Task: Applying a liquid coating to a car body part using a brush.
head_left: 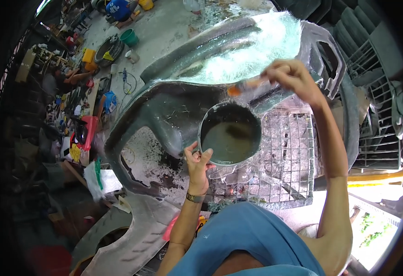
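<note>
My left hand [198,162] grips the rim of a round bucket [200,133], its thumb over the edge. Murky liquid [229,142] lies in the bottom, with a darker patch in it. To the upper right, my right hand [289,78] is closed around a brush [247,87], blurred by motion, with an orange part at its far end. The brush is just beyond the bucket, over the edge of a large dark curved mould [164,108]. White fibreglass matting [243,57] with frayed edges covers the mould's far section.
A wire grid [293,156] lies under and right of the bucket. A grey moulded panel [141,230] is at the lower left. Farther left are a red container [90,131], scattered tools and another person's arm [79,76]. A green bucket [128,37] and tyres stand beyond; a metal rack [376,96] is at right.
</note>
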Action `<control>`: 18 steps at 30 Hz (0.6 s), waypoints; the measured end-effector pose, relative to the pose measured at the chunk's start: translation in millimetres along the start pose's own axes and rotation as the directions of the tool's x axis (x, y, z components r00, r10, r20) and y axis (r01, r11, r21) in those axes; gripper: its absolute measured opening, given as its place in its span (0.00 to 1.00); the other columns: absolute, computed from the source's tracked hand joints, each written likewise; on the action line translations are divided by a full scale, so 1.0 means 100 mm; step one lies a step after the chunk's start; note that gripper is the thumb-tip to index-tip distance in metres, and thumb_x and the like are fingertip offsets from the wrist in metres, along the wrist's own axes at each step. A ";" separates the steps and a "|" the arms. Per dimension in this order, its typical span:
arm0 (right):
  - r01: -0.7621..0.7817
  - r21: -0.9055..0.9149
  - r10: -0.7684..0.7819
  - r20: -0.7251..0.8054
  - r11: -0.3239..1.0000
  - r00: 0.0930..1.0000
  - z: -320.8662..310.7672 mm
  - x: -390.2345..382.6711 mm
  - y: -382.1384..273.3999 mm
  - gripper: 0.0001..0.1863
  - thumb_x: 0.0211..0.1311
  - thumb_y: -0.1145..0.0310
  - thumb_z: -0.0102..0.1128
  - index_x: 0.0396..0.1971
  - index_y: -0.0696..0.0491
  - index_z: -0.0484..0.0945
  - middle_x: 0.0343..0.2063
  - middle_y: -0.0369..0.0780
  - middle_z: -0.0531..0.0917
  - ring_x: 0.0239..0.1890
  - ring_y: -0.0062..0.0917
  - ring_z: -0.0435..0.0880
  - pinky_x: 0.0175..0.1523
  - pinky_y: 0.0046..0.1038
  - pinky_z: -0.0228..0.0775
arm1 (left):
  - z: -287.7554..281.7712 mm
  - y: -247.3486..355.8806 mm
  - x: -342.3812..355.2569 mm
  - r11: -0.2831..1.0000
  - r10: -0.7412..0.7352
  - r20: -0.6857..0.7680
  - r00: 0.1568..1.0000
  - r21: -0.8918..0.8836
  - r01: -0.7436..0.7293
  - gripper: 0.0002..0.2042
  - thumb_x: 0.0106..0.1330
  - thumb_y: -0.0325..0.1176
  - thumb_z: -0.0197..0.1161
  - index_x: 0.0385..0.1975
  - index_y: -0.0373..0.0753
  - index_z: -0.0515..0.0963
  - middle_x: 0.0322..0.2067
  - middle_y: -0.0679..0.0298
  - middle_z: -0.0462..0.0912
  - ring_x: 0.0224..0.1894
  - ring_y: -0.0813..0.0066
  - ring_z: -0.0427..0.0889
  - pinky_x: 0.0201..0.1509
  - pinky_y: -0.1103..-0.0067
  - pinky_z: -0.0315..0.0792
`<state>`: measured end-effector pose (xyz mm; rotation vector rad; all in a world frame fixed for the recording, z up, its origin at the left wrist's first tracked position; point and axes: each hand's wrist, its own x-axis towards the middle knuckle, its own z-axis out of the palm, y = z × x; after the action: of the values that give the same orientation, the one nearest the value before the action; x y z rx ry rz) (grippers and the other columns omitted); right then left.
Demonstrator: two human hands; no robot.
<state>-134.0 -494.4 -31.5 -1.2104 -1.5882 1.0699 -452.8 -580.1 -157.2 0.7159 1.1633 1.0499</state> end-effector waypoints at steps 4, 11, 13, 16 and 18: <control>0.006 -0.306 0.061 0.208 0.952 0.976 0.34 -0.33 0.12 0.08 0.62 0.69 0.60 0.35 0.59 0.81 0.19 0.38 0.82 0.23 0.14 0.77 0.30 0.23 0.67 | 0.07 -0.04 0.06 1.000 0.003 0.031 1.000 0.006 -0.003 0.31 0.59 0.39 0.68 0.56 0.40 0.58 0.40 0.61 0.76 0.36 0.82 0.76 0.33 0.86 0.74; -0.095 -0.209 0.123 0.122 0.973 0.985 0.31 -0.27 0.54 0.12 0.62 0.63 0.60 0.27 0.57 0.82 0.20 0.36 0.84 0.21 0.17 0.77 0.28 0.21 0.69 | 0.24 0.01 0.09 1.000 -0.003 0.038 0.999 -0.010 0.003 0.31 0.58 0.39 0.67 0.57 0.40 0.57 0.41 0.60 0.77 0.38 0.78 0.77 0.34 0.80 0.75; -0.219 0.125 0.222 -0.013 0.968 0.975 0.14 -0.15 0.38 0.16 0.64 0.59 0.58 0.24 0.56 0.81 0.20 0.34 0.83 0.19 0.13 0.75 0.24 0.16 0.64 | 0.24 0.03 0.10 1.000 -0.015 0.031 0.999 -0.013 0.015 0.31 0.58 0.40 0.67 0.57 0.40 0.57 0.42 0.60 0.77 0.39 0.77 0.77 0.35 0.78 0.76; -0.156 0.209 0.190 -0.154 0.965 0.970 -0.18 0.11 0.25 0.15 0.65 0.58 0.58 0.28 0.54 0.82 0.19 0.31 0.79 0.14 0.06 0.63 0.18 0.12 0.49 | 0.22 0.03 0.10 1.000 0.008 0.052 0.999 0.017 -0.009 0.30 0.60 0.43 0.65 0.56 0.41 0.57 0.46 0.59 0.77 0.43 0.74 0.79 0.36 0.77 0.78; -0.018 0.157 0.060 -0.263 0.987 0.963 -0.26 0.37 0.31 0.15 0.65 0.59 0.57 0.30 0.55 0.83 0.20 0.31 0.80 0.13 0.06 0.60 0.18 0.12 0.49 | 0.20 0.01 0.10 1.000 0.014 0.062 0.998 0.018 -0.015 0.30 0.61 0.42 0.65 0.56 0.41 0.57 0.46 0.59 0.77 0.43 0.74 0.79 0.36 0.77 0.78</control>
<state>-107.7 -449.3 -48.8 -1.2292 -1.2576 0.9874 -433.7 -569.3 -154.5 0.7672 1.1169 1.0235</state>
